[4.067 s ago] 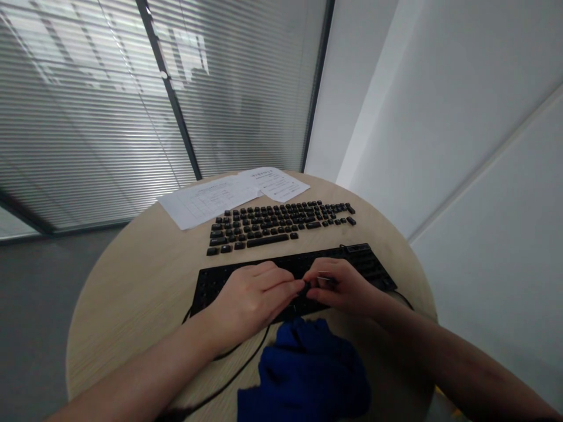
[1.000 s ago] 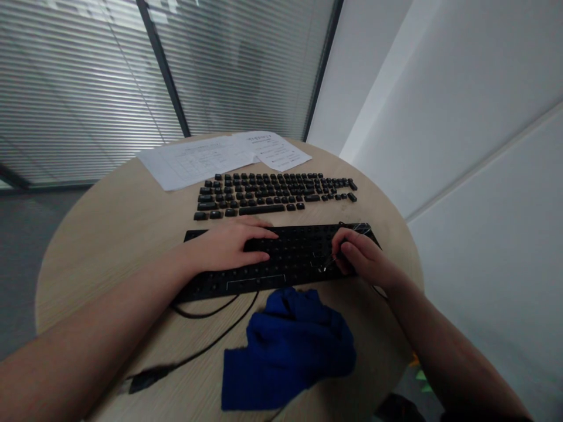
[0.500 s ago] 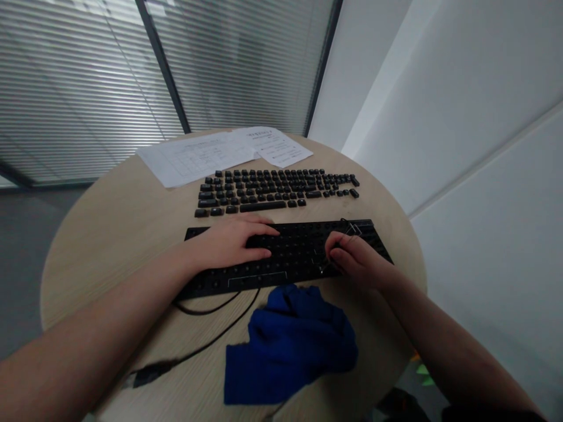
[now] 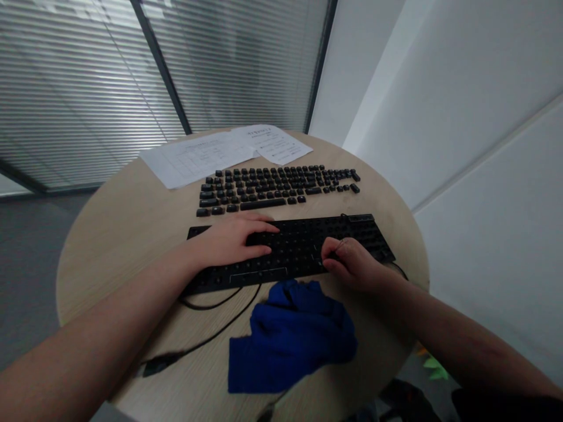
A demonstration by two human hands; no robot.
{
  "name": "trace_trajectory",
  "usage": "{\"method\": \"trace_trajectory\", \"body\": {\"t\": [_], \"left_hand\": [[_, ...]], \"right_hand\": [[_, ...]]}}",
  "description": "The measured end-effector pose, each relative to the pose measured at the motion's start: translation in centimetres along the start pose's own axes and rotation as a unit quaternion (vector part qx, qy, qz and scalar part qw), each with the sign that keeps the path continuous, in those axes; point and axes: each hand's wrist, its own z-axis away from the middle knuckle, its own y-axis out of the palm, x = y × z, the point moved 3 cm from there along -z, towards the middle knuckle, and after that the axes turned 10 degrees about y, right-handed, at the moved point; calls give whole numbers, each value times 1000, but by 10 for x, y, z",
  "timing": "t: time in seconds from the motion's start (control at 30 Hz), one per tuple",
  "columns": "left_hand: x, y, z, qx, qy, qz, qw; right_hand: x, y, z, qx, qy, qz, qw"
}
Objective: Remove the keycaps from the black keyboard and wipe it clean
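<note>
A black keyboard [image 4: 290, 258] with its keycaps off lies across the round table. My left hand [image 4: 235, 239] rests flat on its left half, fingers spread, with nothing in its grasp. Over the right half, my right hand [image 4: 349, 258] is closed around a thin wire keycap puller [image 4: 341, 245], most of which the fingers hide. Behind the keyboard, the loose black keycaps [image 4: 264, 189] are laid out in rows. A crumpled blue cloth [image 4: 299, 343] sits just in front of the keyboard.
Printed paper sheets [image 4: 197, 157] lie at the table's far edge. A black cable [image 4: 220, 331] runs from the keyboard to a plug at the front left. Another cable end [image 4: 266, 413] shows below the cloth. A white wall [image 4: 484, 117] stands close on the right.
My right hand has turned and shifted slightly left, so less of the wire puller shows. My left hand stays in place. The whole view has shifted a little.
</note>
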Motion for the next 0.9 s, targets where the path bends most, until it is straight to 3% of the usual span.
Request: {"method": "trace_trajectory", "body": {"t": [0.1, 0.3, 0.47, 0.53, 0.67, 0.9], "left_hand": [[1, 1, 1, -6, 7, -7, 1000], [0, 0, 2, -15, 21, -7, 1000], [-2, 0, 2, -14, 18, -9, 1000], [-2, 0, 2, -13, 18, -7, 1000], [-1, 1, 3, -10, 17, -5, 1000], [-5, 0, 2, -10, 10, -6, 1000]], "right_hand": [[-3, 1, 1, -4, -5, -11, 1000], [-18, 5, 9, -88, 49, -114, 988], [-25, 12, 16, -121, 80, -162, 976], [-26, 11, 15, -165, 103, -207, 959], [-26, 6, 10, -287, 148, -323, 890], [-22, 2, 3, -263, 156, -343, 888]]}}
